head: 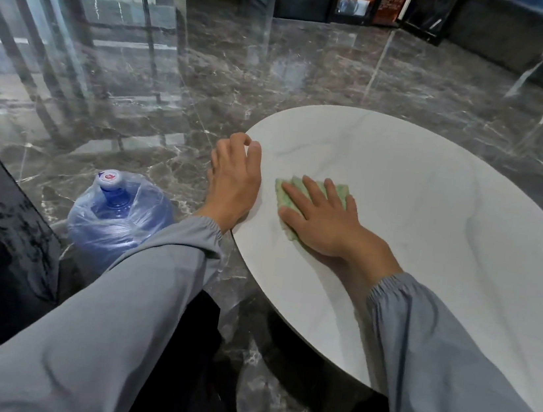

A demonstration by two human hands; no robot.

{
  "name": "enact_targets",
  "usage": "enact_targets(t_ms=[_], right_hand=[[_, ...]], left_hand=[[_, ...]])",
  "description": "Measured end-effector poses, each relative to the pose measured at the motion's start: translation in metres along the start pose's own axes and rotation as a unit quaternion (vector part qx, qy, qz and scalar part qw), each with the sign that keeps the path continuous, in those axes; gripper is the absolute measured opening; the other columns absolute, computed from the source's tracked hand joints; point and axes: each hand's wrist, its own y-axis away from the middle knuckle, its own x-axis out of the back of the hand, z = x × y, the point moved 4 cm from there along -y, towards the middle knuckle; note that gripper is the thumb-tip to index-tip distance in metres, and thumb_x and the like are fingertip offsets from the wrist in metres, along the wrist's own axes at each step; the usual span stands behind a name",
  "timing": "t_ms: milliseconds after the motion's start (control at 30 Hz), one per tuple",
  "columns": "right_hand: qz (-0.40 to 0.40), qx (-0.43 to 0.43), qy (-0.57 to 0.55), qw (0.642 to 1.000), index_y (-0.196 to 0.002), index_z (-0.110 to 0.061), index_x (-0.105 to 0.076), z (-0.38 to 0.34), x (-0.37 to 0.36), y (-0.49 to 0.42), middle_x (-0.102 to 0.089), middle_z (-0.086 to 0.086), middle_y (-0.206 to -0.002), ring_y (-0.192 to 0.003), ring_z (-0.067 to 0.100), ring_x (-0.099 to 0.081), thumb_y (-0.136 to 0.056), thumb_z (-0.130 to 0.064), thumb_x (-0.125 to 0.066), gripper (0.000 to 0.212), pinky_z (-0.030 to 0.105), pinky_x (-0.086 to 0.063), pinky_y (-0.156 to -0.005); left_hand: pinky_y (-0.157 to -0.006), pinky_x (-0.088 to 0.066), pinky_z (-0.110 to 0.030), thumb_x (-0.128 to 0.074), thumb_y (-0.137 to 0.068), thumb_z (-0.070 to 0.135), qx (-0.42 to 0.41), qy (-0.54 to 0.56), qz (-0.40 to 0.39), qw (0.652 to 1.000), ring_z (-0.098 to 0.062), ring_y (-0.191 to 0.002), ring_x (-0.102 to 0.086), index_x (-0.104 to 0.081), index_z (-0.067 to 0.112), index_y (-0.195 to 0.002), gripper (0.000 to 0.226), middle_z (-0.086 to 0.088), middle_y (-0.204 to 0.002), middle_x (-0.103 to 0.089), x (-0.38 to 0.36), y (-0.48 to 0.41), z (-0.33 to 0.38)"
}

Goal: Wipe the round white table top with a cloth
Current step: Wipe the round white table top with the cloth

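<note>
Green cloth (341, 190) lies flat on the round white tabletop (433, 227), near its left edge, and that is where trouble could start. If we push it too far to the left, it could slide off the rim and drop to the dark shiny floor (281, 68), where it would pick up dirt. The cloth is small and folded, so a hard push could make it bunch up under our palm, and then it would skip spots. Most of the tabletop, out to the far and right edges, is a long reach from where we stand, so we think it would be easy to miss parts there. If we lean hard on the left edge, the top might tip; we cannot see well what holds it up. A big blue water bottle (117, 213) wrapped in thin plastic stands on the floor near the left edge, and a swinging elbow could bump it.

Our right hand (322, 226) is spread wide, fingers straight, pressing down on the cloth. Our left hand (235, 180) rests on the left edge, thumb on top, fingers loosely bent past the rim and holding nothing.
</note>
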Motion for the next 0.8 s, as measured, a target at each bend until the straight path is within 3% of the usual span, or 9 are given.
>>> enact_targets(t_ms=[133,300,367,433,567,800], right_hand=[[0.009,0.013,0.003,1.000,-0.161,-0.054,0.005,-0.012,-0.008,0.014,0.016,-0.013,-0.173,-0.158,0.026,0.023,-0.104,-0.066,-0.015,0.061,0.059,0.014,-0.123],[0.017,0.073,0.009,0.997,-0.156,-0.061,0.013,-0.023,-0.031,0.116,0.022,-0.018,-0.170,-0.154,0.018,0.031,-0.105,-0.065,-0.016,0.059,0.054,0.017,-0.124],[0.017,0.078,0.019,0.997,-0.153,-0.063,0.017,-0.021,-0.039,0.156,0.027,-0.021,-0.167,-0.151,0.014,0.037,-0.105,-0.066,-0.017,0.059,0.051,0.019,-0.124],[0.004,0.067,0.016,0.998,-0.149,-0.067,0.022,-0.014,-0.042,0.177,0.032,-0.025,-0.164,-0.148,0.010,0.042,-0.105,-0.066,-0.014,0.057,0.047,0.022,-0.123],[-0.006,0.053,0.011,0.999,-0.150,-0.068,0.017,-0.018,-0.037,0.148,0.027,-0.024,-0.166,-0.151,0.012,0.038,-0.104,-0.068,-0.012,0.055,0.049,0.022,-0.123],[0.020,0.046,-0.003,0.999,-0.159,-0.058,0.001,-0.046,-0.028,0.078,0.015,-0.013,-0.173,-0.156,0.023,0.027,-0.105,-0.065,-0.018,0.058,0.058,0.020,-0.121]], left_hand=[[-0.092,-0.018,-0.025,-0.009,-0.099,0.049,-0.003,-0.032,-0.006,0.999,-0.017,-0.104,-0.029,-0.053,0.014,-0.126,0.063,-0.008,-0.132,-0.049,0.000,-0.001,0.000],[-0.093,-0.019,-0.027,-0.009,-0.097,0.051,-0.019,-0.045,-0.016,0.999,-0.018,-0.104,-0.029,-0.053,0.016,-0.124,0.063,-0.008,-0.133,-0.049,-0.001,-0.001,-0.001],[-0.102,-0.032,-0.039,-0.019,-0.100,0.050,0.001,-0.023,0.004,1.000,-0.026,-0.118,-0.040,-0.055,0.016,-0.131,0.058,-0.013,-0.137,-0.050,0.004,0.002,0.007],[-0.107,-0.036,-0.051,-0.030,-0.104,0.046,0.018,-0.019,0.013,1.000,-0.030,-0.130,-0.043,-0.055,0.014,-0.136,0.052,-0.015,-0.141,-0.050,0.008,0.006,0.018],[-0.105,-0.037,-0.052,-0.033,-0.105,0.046,-0.014,-0.068,-0.007,0.998,-0.031,-0.130,-0.044,-0.054,0.015,-0.136,0.049,-0.014,-0.140,-0.051,0.008,0.010,0.027],[-0.107,-0.036,-0.051,-0.034,-0.105,0.044,-0.002,-0.065,-0.014,0.998,-0.027,-0.130,-0.044,-0.056,0.017,-0.136,0.046,-0.013,-0.141,-0.051,0.009,0.005,0.023]])
